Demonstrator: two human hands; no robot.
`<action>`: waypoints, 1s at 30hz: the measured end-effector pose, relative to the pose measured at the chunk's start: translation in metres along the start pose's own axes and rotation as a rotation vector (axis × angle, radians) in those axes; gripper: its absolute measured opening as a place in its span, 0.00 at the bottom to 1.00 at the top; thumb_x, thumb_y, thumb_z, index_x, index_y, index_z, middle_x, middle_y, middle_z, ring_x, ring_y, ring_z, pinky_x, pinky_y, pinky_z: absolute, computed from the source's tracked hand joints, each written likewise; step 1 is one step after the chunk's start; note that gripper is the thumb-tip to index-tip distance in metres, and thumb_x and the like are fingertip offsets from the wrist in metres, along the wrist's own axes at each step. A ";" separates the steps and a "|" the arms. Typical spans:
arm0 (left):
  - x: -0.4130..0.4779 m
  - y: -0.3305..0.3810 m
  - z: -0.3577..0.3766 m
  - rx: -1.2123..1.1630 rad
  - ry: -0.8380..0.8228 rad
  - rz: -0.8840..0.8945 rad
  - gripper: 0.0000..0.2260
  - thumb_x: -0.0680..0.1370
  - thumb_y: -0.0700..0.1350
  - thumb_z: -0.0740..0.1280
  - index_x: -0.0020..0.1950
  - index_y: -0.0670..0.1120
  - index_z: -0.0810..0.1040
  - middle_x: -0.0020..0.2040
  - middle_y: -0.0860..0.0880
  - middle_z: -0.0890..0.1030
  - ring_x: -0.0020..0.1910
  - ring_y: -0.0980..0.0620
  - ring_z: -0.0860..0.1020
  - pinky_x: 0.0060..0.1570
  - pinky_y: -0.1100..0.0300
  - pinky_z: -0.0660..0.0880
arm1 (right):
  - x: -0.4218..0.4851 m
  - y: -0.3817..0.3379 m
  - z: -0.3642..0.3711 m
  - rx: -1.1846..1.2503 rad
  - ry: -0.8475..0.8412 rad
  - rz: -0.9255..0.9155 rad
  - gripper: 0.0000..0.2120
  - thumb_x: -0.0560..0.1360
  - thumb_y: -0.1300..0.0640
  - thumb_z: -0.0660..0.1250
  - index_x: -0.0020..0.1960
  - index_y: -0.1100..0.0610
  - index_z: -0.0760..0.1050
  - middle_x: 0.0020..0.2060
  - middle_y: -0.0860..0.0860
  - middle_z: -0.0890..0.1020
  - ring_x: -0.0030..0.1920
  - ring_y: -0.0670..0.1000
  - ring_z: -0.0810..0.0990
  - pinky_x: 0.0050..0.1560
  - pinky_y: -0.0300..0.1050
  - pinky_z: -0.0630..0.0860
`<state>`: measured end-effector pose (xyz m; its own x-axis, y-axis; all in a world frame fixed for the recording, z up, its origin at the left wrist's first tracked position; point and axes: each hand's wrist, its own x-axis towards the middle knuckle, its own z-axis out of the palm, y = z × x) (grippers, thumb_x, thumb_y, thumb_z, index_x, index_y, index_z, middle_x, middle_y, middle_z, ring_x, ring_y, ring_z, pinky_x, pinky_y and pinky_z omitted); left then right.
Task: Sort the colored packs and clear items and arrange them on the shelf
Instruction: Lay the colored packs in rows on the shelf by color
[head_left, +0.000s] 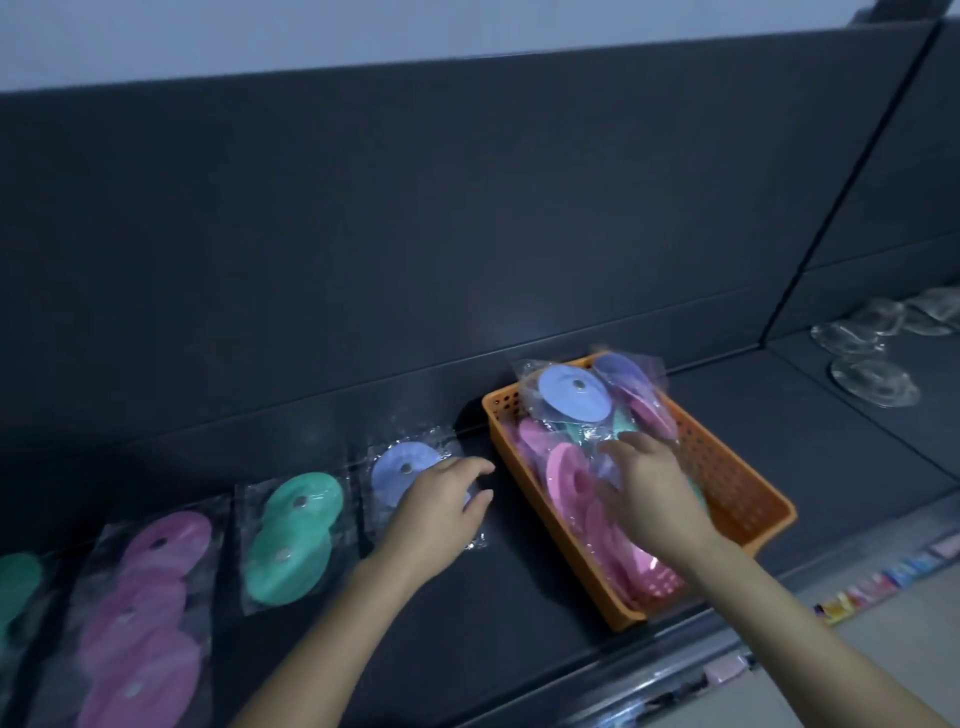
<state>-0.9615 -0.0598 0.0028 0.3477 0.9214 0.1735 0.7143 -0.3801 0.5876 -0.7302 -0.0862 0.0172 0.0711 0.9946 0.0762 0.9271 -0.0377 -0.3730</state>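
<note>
On the dark shelf (519, 597) an orange basket (737, 499) holds several plastic-wrapped packs of pink, blue, green and purple discs. My right hand (649, 493) reaches into the basket, fingers spread on the packs; I cannot tell if it grips one. A blue pack (569, 392) leans at the basket's back. To the left, my left hand (434, 514) rests flat on a blue pack (400, 462) lying on the shelf. Further left lie a green pack (296, 535), a pink pack (145, 613) and another green pack (15, 587) at the frame edge.
Several clear round items (872, 382) sit on the shelf section at the far right, past a divider. The dark back panel (415, 234) rises behind everything. Small coloured price tags (893, 577) line the shelf's front rail.
</note>
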 end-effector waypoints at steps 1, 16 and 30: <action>0.005 0.008 0.005 0.007 -0.014 0.023 0.13 0.78 0.46 0.65 0.62 0.48 0.76 0.59 0.53 0.79 0.58 0.55 0.75 0.52 0.72 0.64 | 0.001 0.010 -0.001 -0.008 -0.038 0.035 0.18 0.75 0.51 0.65 0.62 0.57 0.74 0.61 0.58 0.75 0.62 0.59 0.72 0.61 0.51 0.70; 0.045 0.045 0.041 0.135 -0.175 0.134 0.18 0.77 0.35 0.62 0.65 0.47 0.76 0.58 0.50 0.72 0.59 0.52 0.70 0.59 0.61 0.69 | -0.002 0.050 0.010 -0.009 -0.545 0.006 0.49 0.64 0.43 0.68 0.74 0.43 0.40 0.74 0.54 0.50 0.73 0.66 0.49 0.73 0.61 0.56; 0.046 0.072 0.034 0.012 0.182 0.047 0.07 0.78 0.43 0.65 0.40 0.45 0.72 0.51 0.50 0.82 0.48 0.55 0.78 0.46 0.65 0.70 | 0.019 0.085 -0.039 0.316 -0.059 0.097 0.05 0.71 0.62 0.63 0.45 0.54 0.75 0.37 0.51 0.81 0.38 0.54 0.80 0.33 0.45 0.75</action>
<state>-0.8731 -0.0471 0.0260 0.2658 0.9014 0.3418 0.7071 -0.4233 0.5664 -0.6358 -0.0740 0.0226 0.1238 0.9920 -0.0240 0.7566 -0.1100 -0.6445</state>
